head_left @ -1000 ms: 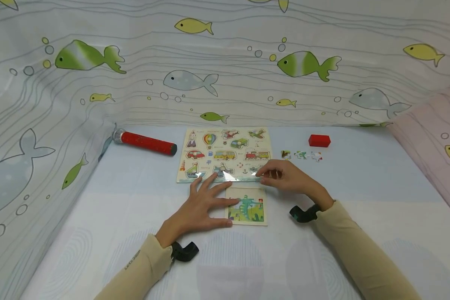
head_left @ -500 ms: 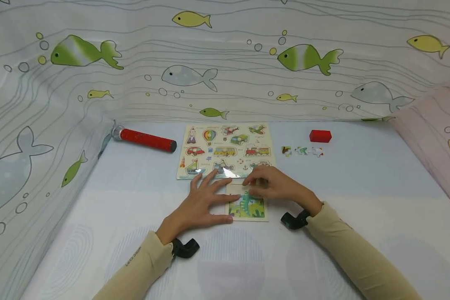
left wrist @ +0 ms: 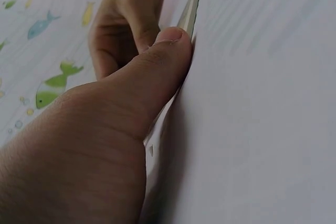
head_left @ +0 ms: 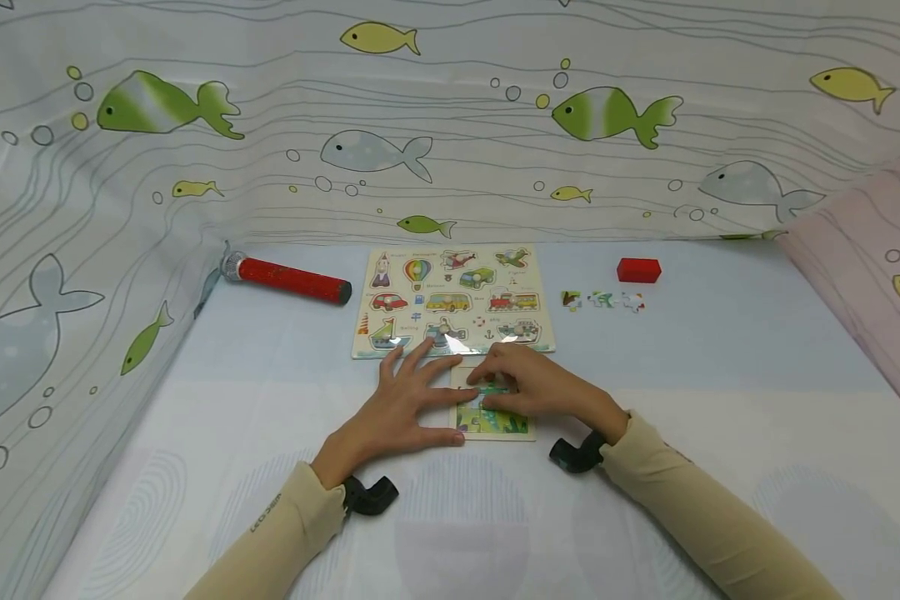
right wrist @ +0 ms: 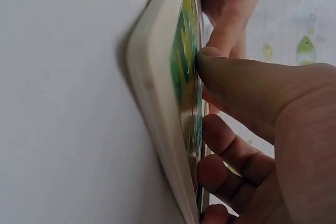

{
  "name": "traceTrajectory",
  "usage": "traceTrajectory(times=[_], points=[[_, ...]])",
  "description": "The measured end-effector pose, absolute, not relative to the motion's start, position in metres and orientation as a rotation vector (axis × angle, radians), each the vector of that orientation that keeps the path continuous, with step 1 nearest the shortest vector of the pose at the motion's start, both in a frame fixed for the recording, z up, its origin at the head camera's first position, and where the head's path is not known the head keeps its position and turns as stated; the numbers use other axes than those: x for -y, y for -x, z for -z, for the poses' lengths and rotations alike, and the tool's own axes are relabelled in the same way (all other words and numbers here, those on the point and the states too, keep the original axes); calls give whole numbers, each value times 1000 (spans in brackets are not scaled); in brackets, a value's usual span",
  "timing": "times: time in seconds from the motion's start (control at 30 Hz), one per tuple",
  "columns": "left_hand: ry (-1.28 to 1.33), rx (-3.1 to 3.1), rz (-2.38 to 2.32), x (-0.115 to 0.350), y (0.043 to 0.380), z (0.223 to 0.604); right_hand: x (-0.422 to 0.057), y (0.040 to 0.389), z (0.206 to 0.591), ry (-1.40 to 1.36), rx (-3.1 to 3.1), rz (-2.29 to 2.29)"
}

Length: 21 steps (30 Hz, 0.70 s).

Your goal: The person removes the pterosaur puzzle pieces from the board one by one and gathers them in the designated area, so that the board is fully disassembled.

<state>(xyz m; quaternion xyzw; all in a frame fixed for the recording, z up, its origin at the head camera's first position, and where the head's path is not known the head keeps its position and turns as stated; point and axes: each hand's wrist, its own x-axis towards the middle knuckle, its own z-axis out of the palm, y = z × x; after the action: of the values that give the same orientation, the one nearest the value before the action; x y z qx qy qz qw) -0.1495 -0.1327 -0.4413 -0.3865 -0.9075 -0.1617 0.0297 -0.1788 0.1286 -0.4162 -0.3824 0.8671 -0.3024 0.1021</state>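
Observation:
A small dinosaur jigsaw puzzle (head_left: 495, 422) in a pale wooden tray (head_left: 521, 438) lies in front of the person. Spread fingers of the left hand (head_left: 397, 417) rest over its left side, with the thumb at the lower left edge. Over the upper part of the picture, the right hand (head_left: 532, 383) has its thumb and index finger bent around a puzzle piece (head_left: 483, 395), mostly hidden by the fingers. In the right wrist view, the right thumb (right wrist: 247, 80) and fingertips touch the surface of the puzzle. The left wrist view shows the left thumb (left wrist: 152, 66) along the tray edge.
A vehicle peg puzzle board (head_left: 450, 304) lies just behind the small tray. Several loose jigsaw pieces (head_left: 602, 300) and a red block (head_left: 638, 270) are at the right back. A red tube (head_left: 292, 278) lies at the left back, near the fish-patterned cloth wall (head_left: 480, 108).
The right hand has moved left and toward the person, from the vehicle board's lower right corner onto the dinosaur puzzle. The left hand has stayed in place. The head view has shifted slightly.

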Motion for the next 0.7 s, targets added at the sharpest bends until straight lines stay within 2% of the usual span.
traceTrajectory(times=[0.7], points=[[1048, 2850, 661, 131, 150, 445, -125, 175, 417, 1137, -2571, 938]])
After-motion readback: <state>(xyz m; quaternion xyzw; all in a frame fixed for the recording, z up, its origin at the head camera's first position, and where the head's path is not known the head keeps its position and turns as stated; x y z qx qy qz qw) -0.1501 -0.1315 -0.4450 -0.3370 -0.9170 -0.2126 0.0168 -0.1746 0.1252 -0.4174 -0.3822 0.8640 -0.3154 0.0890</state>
